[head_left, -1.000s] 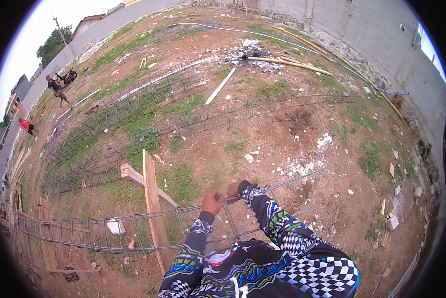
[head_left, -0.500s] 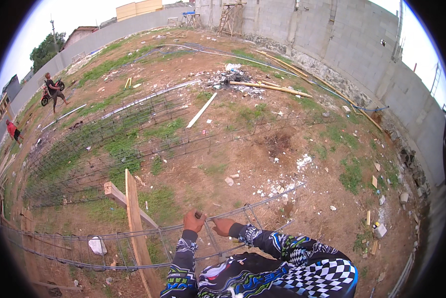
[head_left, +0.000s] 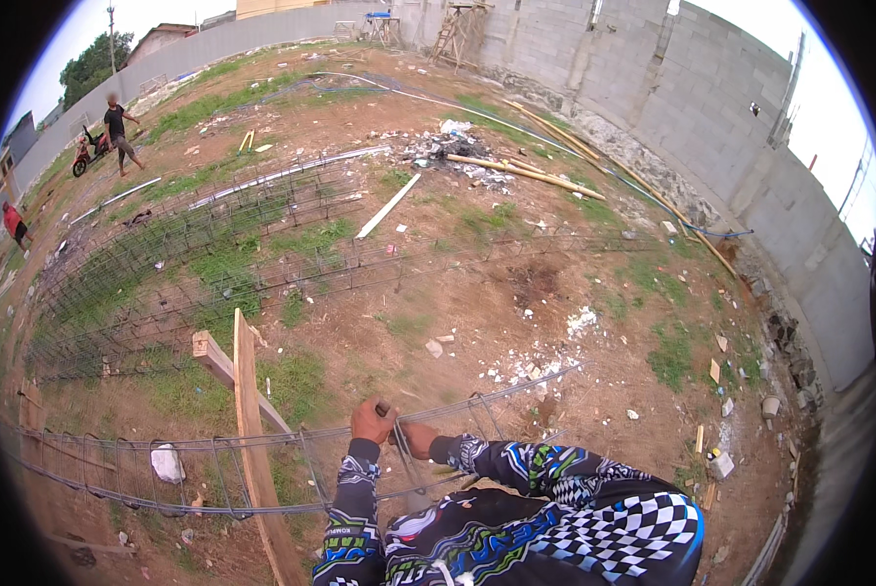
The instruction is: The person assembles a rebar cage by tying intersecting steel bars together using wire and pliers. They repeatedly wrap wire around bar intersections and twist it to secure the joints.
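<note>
Bright, diffuse daylight from pale sky (head_left: 834, 107), nr. blown out at R — shadows soft. Fisheye distortion strong: wall (head_left: 624, 83) and rebar cage (head_left: 311, 436) curve, w/ black vignette + blue fringing round the rim. Far bkgd. soft on detail — lower R edge blurry.

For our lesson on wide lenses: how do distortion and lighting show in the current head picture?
Head view: black fisheye corners, and the near rebar cage appears bowed; head view: sky washed out nearly white, daylight seemingly diffuse, without obvious hard shadows.

black long-sleeved jersey (head_left: 477, 523); blue-green graphics (head_left: 552, 452); black-and-white checks (head_left: 633, 532); plain dark cuffs (head_left: 364, 449).
</note>
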Demonstrator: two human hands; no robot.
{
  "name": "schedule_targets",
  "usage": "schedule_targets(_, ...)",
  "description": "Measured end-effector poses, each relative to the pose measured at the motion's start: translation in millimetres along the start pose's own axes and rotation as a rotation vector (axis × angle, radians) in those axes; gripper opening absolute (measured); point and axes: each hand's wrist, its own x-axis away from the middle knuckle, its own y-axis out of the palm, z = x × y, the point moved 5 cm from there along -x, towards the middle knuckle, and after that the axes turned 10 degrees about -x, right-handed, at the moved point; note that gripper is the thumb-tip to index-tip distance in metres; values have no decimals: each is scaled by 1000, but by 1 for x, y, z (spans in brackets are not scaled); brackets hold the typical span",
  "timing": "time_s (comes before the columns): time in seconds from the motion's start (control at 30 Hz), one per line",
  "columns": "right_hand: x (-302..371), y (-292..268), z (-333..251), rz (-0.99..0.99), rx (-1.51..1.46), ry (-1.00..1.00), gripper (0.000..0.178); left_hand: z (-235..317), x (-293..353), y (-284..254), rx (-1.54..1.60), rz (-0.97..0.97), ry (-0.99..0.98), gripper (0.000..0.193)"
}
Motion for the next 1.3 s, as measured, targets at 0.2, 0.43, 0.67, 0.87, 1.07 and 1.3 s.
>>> schedule_targets(0.2,0,-62,-40,-300,72,151,19,-4,4,-4,-1,11,-17,29)
schedule_targets(0.43,-69,-85,-118,-310,694,-171,15,6,22,-24,-46,111,180,26)
schedule_targets(0.67,-113,-81,-91,-447,317,-205,24,0,34,-10,-80,191,79,18)
schedule_targets(0.87,-90,-94,-56,-477,-2,66,20,6,33,-12,-64,189,86,22)
schedule_targets(1.07,-52,-74,-67,-187,344,-5,16,-3,20,-7,-142,114,-127,21)
schedule_targets(1.3,-53,-80,-75,-323,117,-4,23,-12,14,-2,32,37,-192,25)
